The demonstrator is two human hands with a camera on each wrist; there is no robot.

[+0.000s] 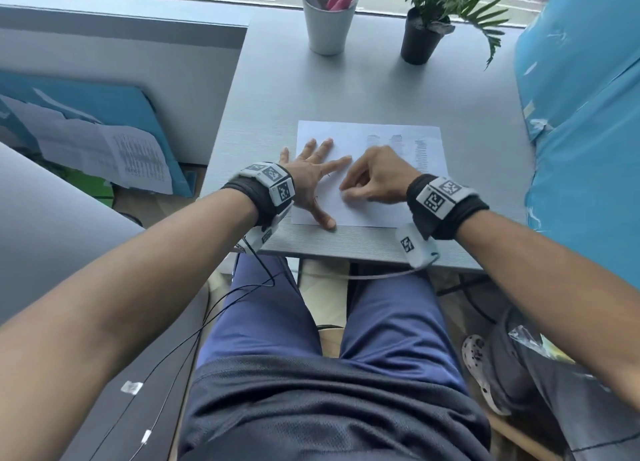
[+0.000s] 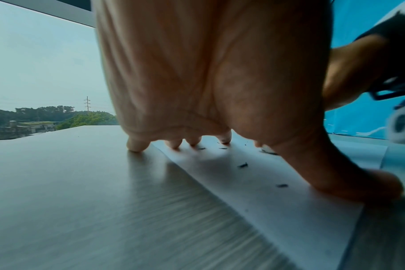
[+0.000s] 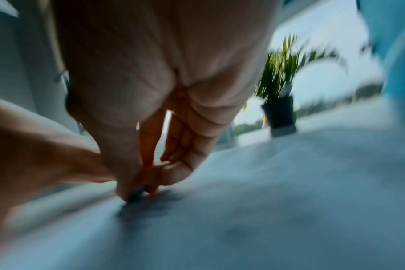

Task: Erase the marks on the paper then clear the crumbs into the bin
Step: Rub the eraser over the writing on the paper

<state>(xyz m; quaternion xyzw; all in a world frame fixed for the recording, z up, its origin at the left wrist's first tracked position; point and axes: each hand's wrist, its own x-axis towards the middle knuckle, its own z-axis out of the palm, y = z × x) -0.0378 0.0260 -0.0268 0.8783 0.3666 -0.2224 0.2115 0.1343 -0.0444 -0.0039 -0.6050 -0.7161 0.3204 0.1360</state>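
A white sheet of paper (image 1: 377, 183) lies on the grey desk (image 1: 346, 90), with faint pencil marks (image 1: 420, 154) near its right side. My left hand (image 1: 311, 173) lies flat with spread fingers on the paper's left edge, pressing it down. My right hand (image 1: 367, 180) pinches a small eraser (image 3: 134, 196), dark at its tip, against the paper in the blurred right wrist view. Dark eraser crumbs (image 2: 243, 165) are scattered on the paper (image 2: 266, 197) beside my left thumb. The bin is not visible.
A white cup of pens (image 1: 329, 24) and a potted plant (image 1: 424, 34) stand at the desk's far edge. A light blue covered object (image 1: 581, 114) borders the desk on the right. Papers (image 1: 104, 149) lie on the floor left. Cables hang under the desk front.
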